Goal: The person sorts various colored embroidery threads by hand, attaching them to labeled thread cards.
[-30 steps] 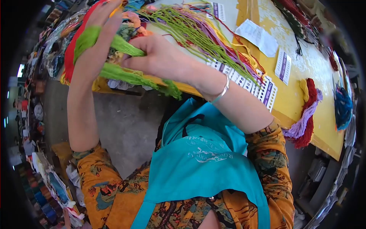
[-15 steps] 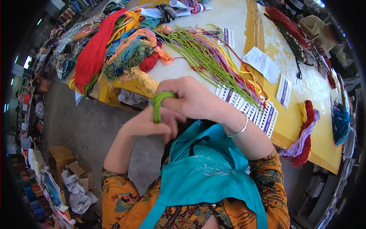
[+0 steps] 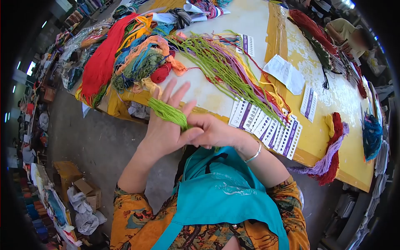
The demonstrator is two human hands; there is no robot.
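Green yarn is looped in a thick band around my left hand, whose fingers are spread and point up and away. Close against its thumb side, my right hand has bent fingers pinched at the end of the green band. A bracelet circles my right wrist. Beyond both hands, long green strands lie across the table with purple, yellow and red ones, reaching a fanned stack of punched cards at the near edge.
The table also bears a red yarn bundle, a mixed heap, a crumpled white paper and another card. Red and lilac skeins hang over the right edge. A person is at the far right. Boxes stand on the floor.
My left hand has turned and risen, its fingers now spread with the green band across it. My right hand has moved down and right, from above the left hand to beside it.
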